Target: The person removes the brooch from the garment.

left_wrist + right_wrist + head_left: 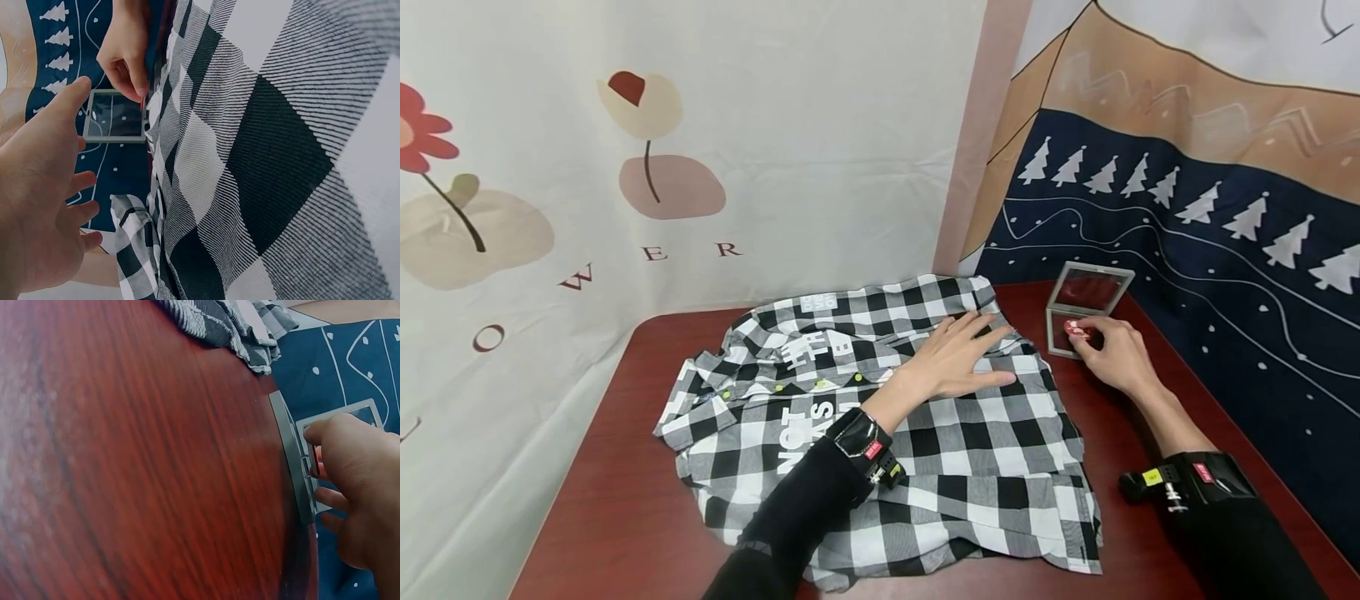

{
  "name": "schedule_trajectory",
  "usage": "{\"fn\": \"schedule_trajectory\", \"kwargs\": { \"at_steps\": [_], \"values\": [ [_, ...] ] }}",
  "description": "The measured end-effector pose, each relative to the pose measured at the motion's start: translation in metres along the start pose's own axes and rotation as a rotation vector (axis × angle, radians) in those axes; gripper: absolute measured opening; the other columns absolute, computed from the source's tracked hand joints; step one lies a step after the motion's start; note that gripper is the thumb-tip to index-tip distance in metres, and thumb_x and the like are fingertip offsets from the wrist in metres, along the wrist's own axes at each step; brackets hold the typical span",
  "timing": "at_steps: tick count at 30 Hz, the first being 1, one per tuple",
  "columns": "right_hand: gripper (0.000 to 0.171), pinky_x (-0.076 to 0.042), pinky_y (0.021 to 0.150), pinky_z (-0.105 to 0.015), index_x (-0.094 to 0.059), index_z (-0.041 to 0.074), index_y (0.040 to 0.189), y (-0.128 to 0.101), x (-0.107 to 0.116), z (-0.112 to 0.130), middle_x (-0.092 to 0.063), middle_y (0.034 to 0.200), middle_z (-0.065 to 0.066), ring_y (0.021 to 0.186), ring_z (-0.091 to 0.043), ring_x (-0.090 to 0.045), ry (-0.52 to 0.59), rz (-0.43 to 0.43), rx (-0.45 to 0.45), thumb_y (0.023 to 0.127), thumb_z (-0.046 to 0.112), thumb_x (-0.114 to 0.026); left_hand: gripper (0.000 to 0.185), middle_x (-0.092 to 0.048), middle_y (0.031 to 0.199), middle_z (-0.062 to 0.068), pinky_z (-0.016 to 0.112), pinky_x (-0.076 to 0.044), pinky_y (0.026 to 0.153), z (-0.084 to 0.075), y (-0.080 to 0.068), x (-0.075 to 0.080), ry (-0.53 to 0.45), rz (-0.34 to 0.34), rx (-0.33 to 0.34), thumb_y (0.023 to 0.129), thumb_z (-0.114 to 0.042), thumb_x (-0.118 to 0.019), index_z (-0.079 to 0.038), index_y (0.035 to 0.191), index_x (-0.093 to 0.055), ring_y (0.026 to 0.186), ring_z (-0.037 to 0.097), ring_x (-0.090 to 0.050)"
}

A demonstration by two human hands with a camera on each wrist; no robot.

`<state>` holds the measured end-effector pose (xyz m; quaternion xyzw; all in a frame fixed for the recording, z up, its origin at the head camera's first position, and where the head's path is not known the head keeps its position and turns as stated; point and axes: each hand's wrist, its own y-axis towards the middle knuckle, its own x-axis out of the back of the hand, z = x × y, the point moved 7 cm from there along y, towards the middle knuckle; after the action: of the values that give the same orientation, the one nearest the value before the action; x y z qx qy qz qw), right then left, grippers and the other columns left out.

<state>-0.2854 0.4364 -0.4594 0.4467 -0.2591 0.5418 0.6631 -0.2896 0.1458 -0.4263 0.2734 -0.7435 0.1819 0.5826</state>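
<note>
Light is bright, even and soft in all three views, apparently from overhead, and leaves only faint shadows under the hands and along the near edge of the checked shirt [887, 433]. The red table [625, 517] carries a dull sheen, broad and pale in the right wrist view. The head view bends at its edges, while both wrist views are soft up close, with the shirt's weave blurring at the right.

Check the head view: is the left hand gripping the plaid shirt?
No. The left hand lies flat with straight fingers on the plaid shirt, pressing it rather than gripping it.
</note>
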Motion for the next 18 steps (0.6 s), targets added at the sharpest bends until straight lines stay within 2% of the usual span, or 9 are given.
{"fn": "schedule_trajectory", "kwargs": {
  "at_steps": [9,18],
  "values": [
    [0.036,-0.048,0.103,-0.072,-0.075,-0.002,0.134,0.002,-0.0053,-0.0013,-0.073,0.135,-0.033,0.123,-0.055,-0.062,-0.012,0.01,-0.02,0.111,0.025,-0.071,0.081,-0.024,0.191,0.005,0.06,-0.017,0.146,0.0024,-0.0018,-0.0029,-0.033,0.024,0.005,0.113,-0.072,-0.049,-0.034,0.181,-0.027,0.18,0.034,-0.017],
    [0.037,-0.044,0.111,-0.076,-0.073,-0.004,0.135,0.0019,-0.0075,-0.0021,-0.068,0.144,-0.035,0.131,-0.058,-0.057,-0.008,0.028,-0.029,0.111,0.024,-0.069,0.08,-0.023,0.191,0.003,0.061,-0.016,0.146,0.0048,-0.004,-0.0046,-0.037,0.036,0.025,0.113,-0.073,-0.049,-0.037,0.181,-0.028,0.18,0.033,-0.015]
  ]
}}
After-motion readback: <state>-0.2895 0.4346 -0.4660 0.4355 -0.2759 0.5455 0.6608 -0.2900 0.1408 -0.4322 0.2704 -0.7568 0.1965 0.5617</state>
